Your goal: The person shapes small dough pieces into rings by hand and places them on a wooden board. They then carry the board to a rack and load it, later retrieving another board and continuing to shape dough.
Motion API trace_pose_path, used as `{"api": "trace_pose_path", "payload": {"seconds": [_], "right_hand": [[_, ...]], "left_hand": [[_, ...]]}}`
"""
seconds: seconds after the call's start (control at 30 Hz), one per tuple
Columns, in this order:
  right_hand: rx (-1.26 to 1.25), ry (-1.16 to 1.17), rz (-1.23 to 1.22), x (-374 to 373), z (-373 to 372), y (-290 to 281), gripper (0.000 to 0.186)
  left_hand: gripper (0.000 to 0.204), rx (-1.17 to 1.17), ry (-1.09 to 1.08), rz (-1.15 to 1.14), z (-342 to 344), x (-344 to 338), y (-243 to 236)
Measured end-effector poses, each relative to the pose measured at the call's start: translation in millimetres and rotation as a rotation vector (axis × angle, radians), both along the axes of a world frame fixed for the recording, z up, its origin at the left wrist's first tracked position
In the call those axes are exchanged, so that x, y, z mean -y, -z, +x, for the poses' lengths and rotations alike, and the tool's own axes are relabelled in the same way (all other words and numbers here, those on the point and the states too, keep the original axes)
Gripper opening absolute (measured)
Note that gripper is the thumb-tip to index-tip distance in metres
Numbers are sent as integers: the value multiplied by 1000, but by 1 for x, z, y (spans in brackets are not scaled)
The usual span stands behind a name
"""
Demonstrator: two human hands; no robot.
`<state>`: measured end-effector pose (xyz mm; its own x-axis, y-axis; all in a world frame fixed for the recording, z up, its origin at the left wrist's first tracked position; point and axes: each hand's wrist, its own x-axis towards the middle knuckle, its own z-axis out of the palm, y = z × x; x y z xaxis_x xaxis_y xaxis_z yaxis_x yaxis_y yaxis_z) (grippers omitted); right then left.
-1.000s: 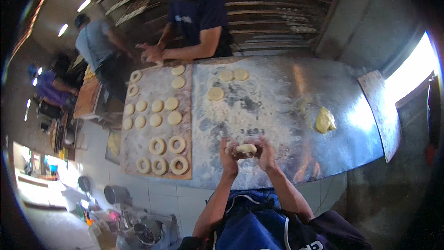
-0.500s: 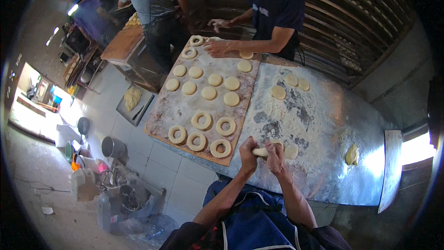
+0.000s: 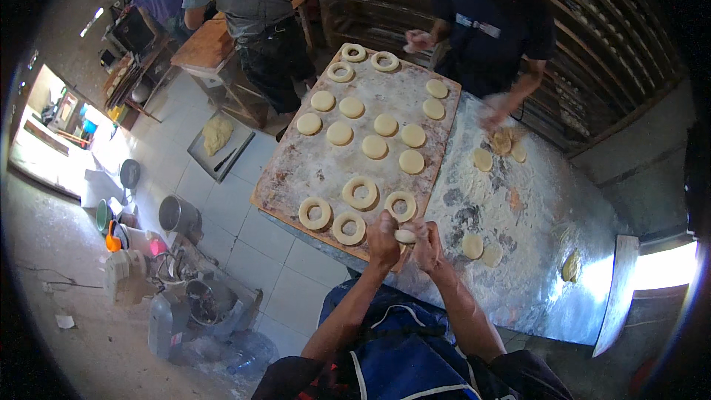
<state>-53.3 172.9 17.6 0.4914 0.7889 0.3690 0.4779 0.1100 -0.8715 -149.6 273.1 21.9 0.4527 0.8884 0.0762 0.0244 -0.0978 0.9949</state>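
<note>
Two hands (image 3: 383, 241) (image 3: 427, 248) hold dough (image 3: 405, 236); a dark shirt (image 3: 485, 55) bears pale print (image 3: 478, 26).

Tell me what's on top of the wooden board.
The board bears dough rings at both ends, with dough rounds between. The left hand and right hand cover part of its near right corner; anything beneath them cannot be seen.

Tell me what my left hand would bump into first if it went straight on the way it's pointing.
Your left hand, gripping a dough piece, would likely meet the nearest dough ring on the wooden board first; depth is unclear from this one view, so it might pass above.
</note>
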Motion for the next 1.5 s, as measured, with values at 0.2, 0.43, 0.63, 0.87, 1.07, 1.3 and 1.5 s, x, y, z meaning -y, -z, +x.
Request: {"api": "trace_pose_path", "payload": {"seconds": [0.2,0.43,0.63,0.87,1.07,1.3,1.5], "right_hand": [[-405,-179,-277,-30,-8,23,34],[-395,-93,-209,-54,-23,35,73],[-195,12,24,-91,-36,46,67],[-257,-187,-339,-167,-35,13,41],[-111,-142,-379,-228,-25,-32,47],[169,48,-572,-205,-32,-17,75],[253,-27,-589,-179,-42,-15,66]], "left_hand": [[33,499,0,-656,-15,-29,-3],[39,491,28,-655,-23,-56,22],[39,240,-31,-326,-39,-79,44],[45,192,-144,45,-68,-159,64],[38,-141,-332,-129,-60,-229,32],[27,-609,-243,355,-94,-257,65],[28,-510,43,599,-90,-254,69]]}}
